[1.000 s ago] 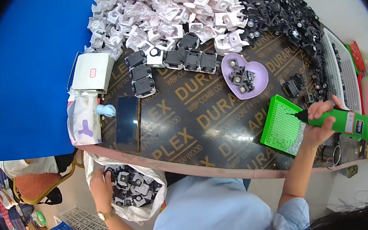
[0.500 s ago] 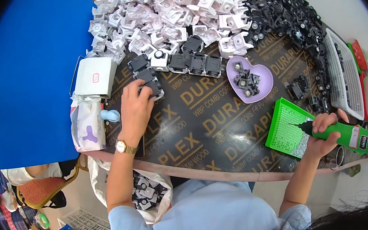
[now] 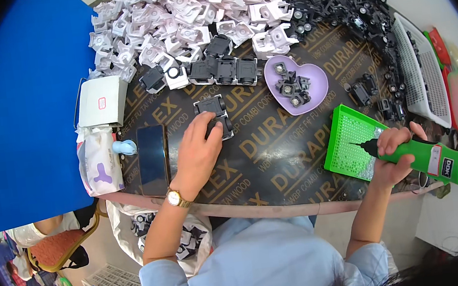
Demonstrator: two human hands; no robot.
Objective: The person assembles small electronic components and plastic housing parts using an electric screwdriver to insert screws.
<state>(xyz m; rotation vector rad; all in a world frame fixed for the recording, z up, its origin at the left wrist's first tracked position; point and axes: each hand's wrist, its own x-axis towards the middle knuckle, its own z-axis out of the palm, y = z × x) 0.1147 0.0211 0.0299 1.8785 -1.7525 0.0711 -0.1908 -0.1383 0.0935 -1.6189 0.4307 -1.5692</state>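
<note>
Head view: the left hand (image 3: pixel 199 152) lies flat over a black boxy plastic part (image 3: pixel 216 116) on the dark printed board (image 3: pixel 275 154), fingers curled loosely onto it (not lifted). The part sits just ahead of that hand, well left of the right hand (image 3: pixel 393 149), which is clenched round a green electric screwdriver (image 3: pixel 419 155), tip over the green perforated tray (image 3: pixel 350 140).

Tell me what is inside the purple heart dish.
The heart dish holds a handful of small black parts with pale centres, clustered left of middle. The rest of its floor is bare. Anything beneath those parts is covered.
</note>
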